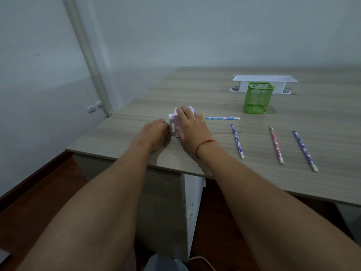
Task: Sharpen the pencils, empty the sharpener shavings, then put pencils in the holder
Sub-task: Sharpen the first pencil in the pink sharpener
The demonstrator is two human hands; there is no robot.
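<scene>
The person leans in over the near left corner of the wooden desk (195, 90), both bare forearms stretched out in front. The lilac sharpener (177, 120) stands there, not far from the desk's left edge, and the right hand (192, 126) lies on top of it with the fingers draped over the far side and the thumb down the near face, clasping the body. A red string bracelet (205, 147) circles that wrist. The left hand (154, 132) sits just to the left, knuckles up, its fingers curled in around the white crank (171, 119) on the sharpener's side. The fingertips themselves are tucked out of my sight. A blue pencil (222, 118) runs out level to the right from behind the right hand, eraser end outward; its other end is hidden by the hand, so I cannot tell whether it sits inside the sharpener. Three more pencils lie flat on the desk to the right, well apart from each other, erasers toward the near edge: a purple pencil (237, 140), a pink pencil (276, 144) and, furthest right, a second purple pencil (304, 150). Beyond the blue one stands the green mesh holder (257, 98), upright, and just behind it a long white tray (263, 78) near the wall.
</scene>
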